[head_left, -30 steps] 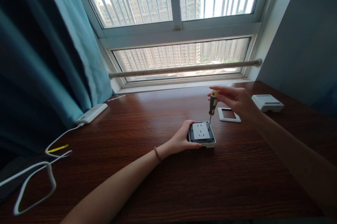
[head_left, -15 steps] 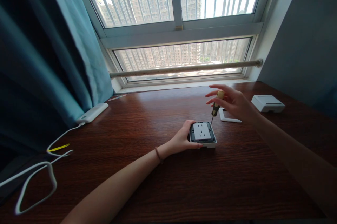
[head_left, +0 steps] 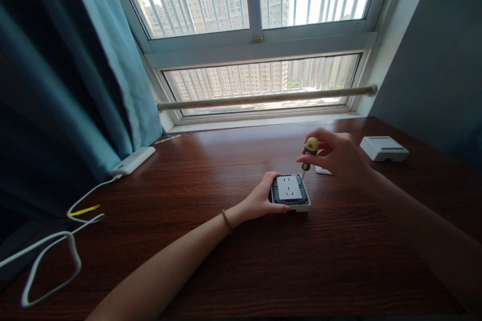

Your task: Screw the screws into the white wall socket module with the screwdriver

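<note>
A wall socket [head_left: 289, 188] with a white face and dark frame sits in a white box on the table. My left hand [head_left: 265, 196] grips its left side, thumb along the near edge and fingers at the far corner. In my right hand [head_left: 331, 152] is a screwdriver [head_left: 311, 146] with a yellow and black handle, held between thumb and fingers. Its thin shaft slants down to the right side of the socket, where the tip meets a screw spot too small to make out. Behind my right hand lies a white cover frame [head_left: 323, 171], mostly hidden.
Another white box [head_left: 384, 148] stands at the right on the dark wooden table [head_left: 211, 160]. A white power strip [head_left: 132, 161] with a looping white cable [head_left: 75, 260] lies at the left by the blue curtain [head_left: 124, 85]. A barred window is behind.
My right hand's fingers have closed round the screwdriver handle, which has dropped and tilted toward me. The cover frame is now more hidden. My left hand and the socket stay in place.
</note>
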The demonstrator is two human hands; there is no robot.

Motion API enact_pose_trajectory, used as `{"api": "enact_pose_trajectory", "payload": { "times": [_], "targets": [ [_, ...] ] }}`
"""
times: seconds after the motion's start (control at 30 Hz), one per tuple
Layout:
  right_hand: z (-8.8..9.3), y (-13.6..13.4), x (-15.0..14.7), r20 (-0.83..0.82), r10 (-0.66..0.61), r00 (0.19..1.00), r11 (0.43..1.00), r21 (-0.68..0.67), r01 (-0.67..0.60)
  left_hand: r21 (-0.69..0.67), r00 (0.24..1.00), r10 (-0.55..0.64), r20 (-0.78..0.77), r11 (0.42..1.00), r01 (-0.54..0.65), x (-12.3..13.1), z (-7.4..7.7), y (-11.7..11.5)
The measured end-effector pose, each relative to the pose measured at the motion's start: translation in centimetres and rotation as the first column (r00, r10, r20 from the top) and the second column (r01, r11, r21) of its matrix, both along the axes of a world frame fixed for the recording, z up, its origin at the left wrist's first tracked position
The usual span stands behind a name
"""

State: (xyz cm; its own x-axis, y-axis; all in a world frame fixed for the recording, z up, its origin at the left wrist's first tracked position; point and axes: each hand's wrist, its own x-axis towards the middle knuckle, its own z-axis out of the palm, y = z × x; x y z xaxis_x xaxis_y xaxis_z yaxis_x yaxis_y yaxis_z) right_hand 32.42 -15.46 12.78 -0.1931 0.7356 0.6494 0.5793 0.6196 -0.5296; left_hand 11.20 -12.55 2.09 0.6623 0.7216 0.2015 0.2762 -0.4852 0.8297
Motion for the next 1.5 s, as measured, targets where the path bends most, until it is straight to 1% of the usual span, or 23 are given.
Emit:
{"api": "enact_pose_trajectory", "payload": {
  "times": [0.07, 0.1, 0.17, 0.2, 0.27, 0.33, 0.37, 0.43, 0.5, 0.53, 0.6, 0.7, 0.77, 0.8, 0.87, 0.97, 1.03, 1.1, 1.17, 1.27, 1.37, 1.43, 1.5],
  "targets": [
    [-0.6, -0.1, -0.4, 0.061, -0.175, 0.983, 0.973, 0.165, 0.163, -0.002, 1.000, 0.007, 0.000, 1.000, -0.007, 0.0, 0.0, 0.0],
    [-0.9, -0.1, -0.5, 0.091, -0.225, 0.970, 0.954, 0.222, 0.200, -0.003, 1.000, 0.009, 0.000, 1.000, -0.009, 0.0, 0.0, 0.0],
    [-1.3, -0.1, -0.7, 0.149, -0.250, 0.957, 0.939, 0.277, 0.202, -0.007, 1.000, 0.010, 0.002, 1.000, -0.010, 0.0, 0.1, -0.1],
    [-1.3, -0.1, -0.7, 0.170, -0.228, 0.959, 0.946, 0.270, 0.177, -0.008, 1.000, 0.010, 0.004, 1.000, -0.010, 0.1, 0.1, -0.1],
    [-1.0, 0.1, -0.5, 0.154, -0.122, 0.981, 0.977, 0.194, 0.091, -0.009, 1.000, 0.012, 0.007, 1.000, -0.012, 0.1, 0.1, -0.1],
    [-0.4, 0.3, -0.1, 0.057, 0.059, 0.997, 0.997, 0.040, -0.061, -0.005, 1.000, 0.016, 0.009, 1.000, -0.016, 0.1, 0.1, -0.1],
    [0.0, 0.4, 0.2, -0.014, 0.159, 0.987, 0.986, -0.047, -0.159, -0.002, 1.000, 0.016, 0.008, 1.000, -0.016, 0.1, 0.1, -0.1],
    [0.5, 0.7, 0.9, -0.148, 0.320, 0.936, 0.920, -0.188, -0.345, -0.001, 1.000, 0.013, 0.006, 1.000, -0.013, 0.1, 0.1, -0.1],
    [0.7, 1.0, 1.5, -0.225, 0.403, 0.887, 0.853, -0.259, -0.453, -0.001, 1.000, 0.005, 0.004, 1.000, -0.005, 0.0, 0.2, -0.1],
    [0.6, 1.2, 1.7, -0.241, 0.409, 0.880, 0.845, -0.265, -0.465, -0.002, 1.000, 0.002, 0.003, 1.000, -0.002, 0.0, 0.2, -0.1],
    [0.3, 1.4, 1.7, -0.235, 0.353, 0.906, 0.880, -0.244, -0.406, 0.001, 1.000, 0.002, -0.001, 1.000, -0.002, 0.0, 0.2, -0.1],
    [-0.5, 1.7, 1.1, -0.158, 0.136, 0.978, 0.979, -0.131, -0.157, 0.001, 1.000, 0.003, 0.000, 1.000, -0.003, 0.1, 0.1, 0.0],
    [-0.7, 1.6, 0.8, -0.100, 0.053, 0.994, 0.996, -0.063, -0.059, -0.007, 1.000, -0.001, 0.004, 1.000, 0.001, 0.1, 0.1, 0.0],
    [-0.6, 1.6, 0.8, -0.085, 0.071, 0.994, 0.995, -0.060, -0.076, -0.009, 1.000, 0.000, 0.006, 1.000, 0.000, 0.1, 0.0, 0.0],
    [-0.2, 1.4, 1.1, -0.103, 0.210, 0.972, 0.967, -0.122, -0.222, -0.006, 1.000, 0.006, 0.008, 1.000, -0.006, 0.1, -0.1, 0.0],
    [0.8, 1.2, 1.9, -0.201, 0.403, 0.893, 0.866, -0.231, -0.443, 0.008, 1.000, 0.015, 0.002, 1.000, -0.015, 0.1, -0.1, 0.1],
    [1.1, 1.1, 2.3, -0.219, 0.429, 0.876, 0.837, -0.268, -0.477, 0.011, 1.000, 0.016, -0.005, 1.000, -0.016, 0.0, -0.1, 0.1],
    [1.1, 1.2, 2.4, -0.206, 0.394, 0.896, 0.858, -0.267, -0.439, 0.008, 1.000, 0.014, -0.009, 1.000, -0.014, 0.0, 0.0, 0.1],
    [0.8, 1.2, 2.0, -0.190, 0.327, 0.926, 0.904, -0.223, -0.365, 0.006, 1.000, 0.013, -0.010, 1.000, -0.013, 0.0, 0.0, 0.1],
    [0.3, 1.1, 1.1, -0.095, 0.173, 0.980, 0.979, -0.092, -0.182, 0.012, 1.000, 0.012, -0.014, 1.000, -0.012, 0.1, 0.1, 0.0],
    [0.5, 0.8, 0.6, 0.065, 0.016, 0.998, 0.998, 0.067, -0.020, 0.018, 1.000, 0.007, -0.020, 1.000, -0.007, 0.1, 0.2, 0.0],
    [0.8, 0.6, 0.7, 0.137, 0.018, 0.990, 0.995, 0.095, -0.032, 0.023, 1.000, 0.005, -0.022, 1.000, -0.005, 0.0, 0.2, 0.0],
    [1.0, 0.6, 1.0, 0.145, 0.085, 0.986, 0.994, 0.057, -0.094, 0.033, 1.000, 0.006, -0.023, 0.999, -0.006, 0.0, 0.2, 0.0]
  ]
}}
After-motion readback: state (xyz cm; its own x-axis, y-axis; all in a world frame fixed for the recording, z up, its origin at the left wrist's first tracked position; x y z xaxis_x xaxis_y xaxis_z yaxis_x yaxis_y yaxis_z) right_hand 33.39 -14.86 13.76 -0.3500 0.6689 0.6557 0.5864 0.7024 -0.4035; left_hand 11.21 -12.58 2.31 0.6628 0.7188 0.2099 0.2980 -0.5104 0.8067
